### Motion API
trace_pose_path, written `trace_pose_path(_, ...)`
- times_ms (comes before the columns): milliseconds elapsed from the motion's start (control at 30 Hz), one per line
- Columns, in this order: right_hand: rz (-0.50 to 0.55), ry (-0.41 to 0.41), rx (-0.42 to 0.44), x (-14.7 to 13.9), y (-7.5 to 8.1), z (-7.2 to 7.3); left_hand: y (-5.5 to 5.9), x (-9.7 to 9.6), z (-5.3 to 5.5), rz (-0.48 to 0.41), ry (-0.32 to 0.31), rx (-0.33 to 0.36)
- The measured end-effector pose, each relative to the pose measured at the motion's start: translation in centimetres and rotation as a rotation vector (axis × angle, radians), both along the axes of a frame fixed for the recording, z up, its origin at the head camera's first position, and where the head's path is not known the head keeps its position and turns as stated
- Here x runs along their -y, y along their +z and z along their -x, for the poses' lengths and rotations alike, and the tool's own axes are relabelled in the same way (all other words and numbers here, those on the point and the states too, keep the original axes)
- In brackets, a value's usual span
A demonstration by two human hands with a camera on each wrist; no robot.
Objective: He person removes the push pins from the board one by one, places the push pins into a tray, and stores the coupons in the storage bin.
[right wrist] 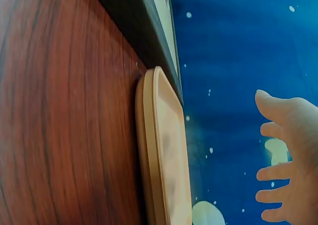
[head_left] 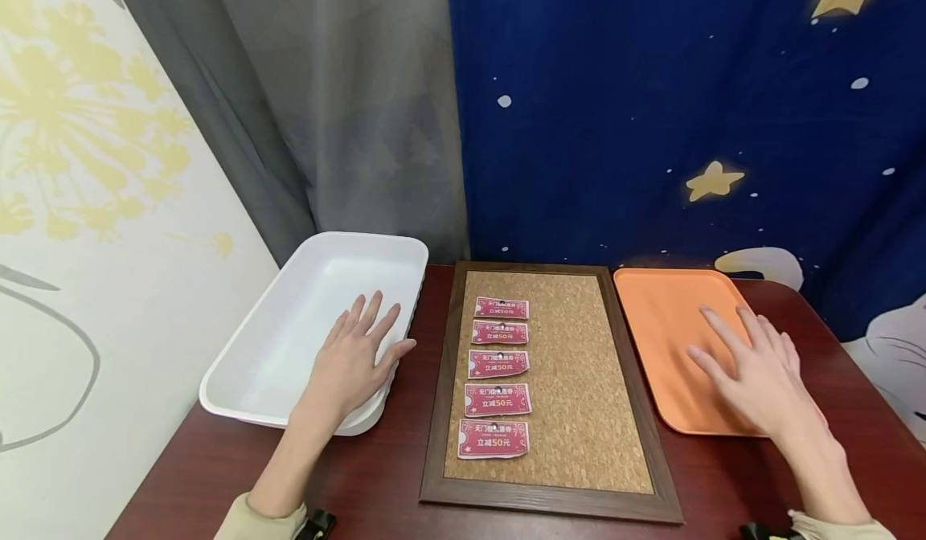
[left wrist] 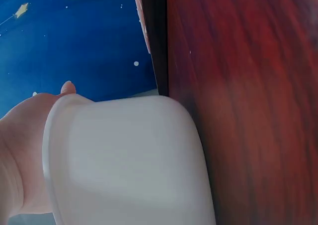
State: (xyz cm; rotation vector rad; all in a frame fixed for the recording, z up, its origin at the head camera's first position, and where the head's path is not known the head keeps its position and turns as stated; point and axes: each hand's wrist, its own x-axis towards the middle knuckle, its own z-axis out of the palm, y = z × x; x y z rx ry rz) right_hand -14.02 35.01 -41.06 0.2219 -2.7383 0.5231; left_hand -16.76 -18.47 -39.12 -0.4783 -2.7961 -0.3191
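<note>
My left hand (head_left: pixel 352 359) is spread over the white bin (head_left: pixel 253 323), its fingers loosely extended and holding nothing. In the left wrist view the bin's white end wall (left wrist: pixel 134 155) hides most of that hand. Above the orange tray (head_left: pixel 673 347) hovers my right hand (head_left: pixel 767 375), fingers apart and nothing in them. The right wrist view shows a gap between this hand (right wrist: pixel 293 155) and the tray (right wrist: pixel 171 150). Between the hands lies a framed cork board (head_left: pixel 579 379) with several red paper coupons (head_left: pixel 494 439) in a column along its left side, each with a small dark pin near its top.
All of it stands on a dark red wooden table (head_left: pixel 376 492). Behind hang a grey curtain (head_left: pixel 376 106) and a blue curtain (head_left: pixel 615 122) with stars. A white wall (head_left: pixel 108 299) with yellow flower patterns rises at the left.
</note>
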Motion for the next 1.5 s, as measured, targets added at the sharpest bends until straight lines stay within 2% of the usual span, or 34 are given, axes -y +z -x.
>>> trace_pose_path(133,0.008,0.036,-0.026,1.0,0.0,0.1,-0.1,-0.5,0.0,-0.032,-0.019,-0.003)
trace_pose_path(567,0.049,0.108,-0.024,4.8,1.2,-0.1,-0.5,-2.3,-0.7,-0.124,-0.093,-0.040)
trace_pose_path(867,0.085,0.134,0.080,7.1,1.4,-0.2,-0.7,-3.7,-1.1,-0.167,-0.138,-0.068)
trace_pose_path(1100,0.074,0.170,0.096,9.0,1.1,-0.3,-0.9,-4.5,-1.2,-0.162,-0.192,-0.114)
trace_pose_path(1267,0.069,0.215,0.079,10.6,0.8,-0.3,-0.9,-5.2,-1.6,-0.183,-0.222,-0.073)
trace_pose_path(1500,0.097,0.314,0.027,12.8,0.3,-0.4,-1.2,-6.3,-2.0,-0.222,-0.255,0.066)
